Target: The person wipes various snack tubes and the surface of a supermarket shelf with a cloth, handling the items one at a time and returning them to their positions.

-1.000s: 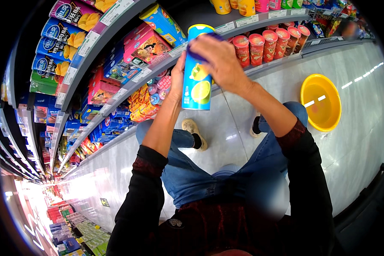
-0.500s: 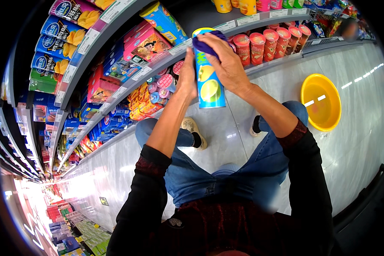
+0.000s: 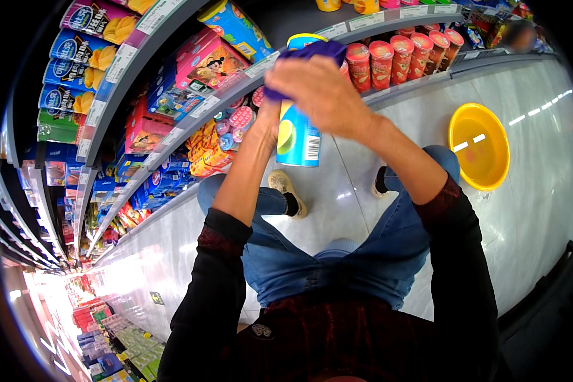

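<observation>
My left hand point(image 3: 267, 120) grips a tall blue cylindrical can point(image 3: 297, 146) with a lime picture and barcode, its fingers mostly hidden behind my right hand. My right hand point(image 3: 321, 95) is wrapped over a dark purple cloth point(image 3: 323, 49), pressing it across the can’s upper part, with the can’s blue lid showing above. Just beyond them, red lidded cups point(image 3: 380, 63) line a shelf. To the left of the can are pink boxes point(image 3: 210, 63) and small round-lidded pink and lilac packs point(image 3: 240, 118).
Curved grey shelving point(image 3: 111, 95) carries chip cans and packets along the left and top. A yellow basin point(image 3: 479, 153) sits on the tiled floor point(image 3: 522, 210) at right. My bent legs and feet are below my hands. A dark object runs along the right rim.
The can has turned to show its barcode. Both hands shifted right, then back left. My right hand and cloth now lie more across the can, covering more of its upper label.
</observation>
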Demonstrator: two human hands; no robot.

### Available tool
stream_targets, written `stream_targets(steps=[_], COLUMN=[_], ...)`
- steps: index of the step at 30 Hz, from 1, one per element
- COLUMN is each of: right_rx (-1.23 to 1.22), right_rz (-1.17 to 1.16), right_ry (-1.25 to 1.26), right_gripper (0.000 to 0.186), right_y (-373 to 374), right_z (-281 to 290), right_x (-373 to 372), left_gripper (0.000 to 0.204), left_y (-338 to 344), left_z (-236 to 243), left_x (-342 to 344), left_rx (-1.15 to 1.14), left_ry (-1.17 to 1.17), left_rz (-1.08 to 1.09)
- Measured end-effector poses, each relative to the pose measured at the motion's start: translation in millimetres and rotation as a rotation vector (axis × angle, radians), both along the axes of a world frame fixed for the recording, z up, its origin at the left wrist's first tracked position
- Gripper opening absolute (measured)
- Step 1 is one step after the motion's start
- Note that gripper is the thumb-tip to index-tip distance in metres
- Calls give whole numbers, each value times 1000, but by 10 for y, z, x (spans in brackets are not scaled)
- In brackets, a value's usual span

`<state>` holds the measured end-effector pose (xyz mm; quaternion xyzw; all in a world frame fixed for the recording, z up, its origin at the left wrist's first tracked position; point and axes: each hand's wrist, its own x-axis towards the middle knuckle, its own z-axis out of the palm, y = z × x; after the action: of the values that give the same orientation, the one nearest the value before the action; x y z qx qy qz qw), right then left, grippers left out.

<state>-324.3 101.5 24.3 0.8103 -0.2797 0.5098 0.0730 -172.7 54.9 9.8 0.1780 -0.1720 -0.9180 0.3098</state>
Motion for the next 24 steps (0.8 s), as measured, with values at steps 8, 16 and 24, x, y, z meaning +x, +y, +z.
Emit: stream_targets(steps=[8,16,24], right_rx=[177,269,486], right_rz=[32,168,-38], right_ry=[-208,-112,-451], right_gripper=[43,40,33], right_y=[19,57,-251], right_z=[-57,-32,-57], right_x=[11,109,-224], left_gripper=[65,71,69], left_y=[-144,-145,84], left_z=[141,72,75], left_x=[-39,228,13], left_rx=[-199,-119,-99], left_ry=[-309,-296,-490], left_rz=[279,234,127])
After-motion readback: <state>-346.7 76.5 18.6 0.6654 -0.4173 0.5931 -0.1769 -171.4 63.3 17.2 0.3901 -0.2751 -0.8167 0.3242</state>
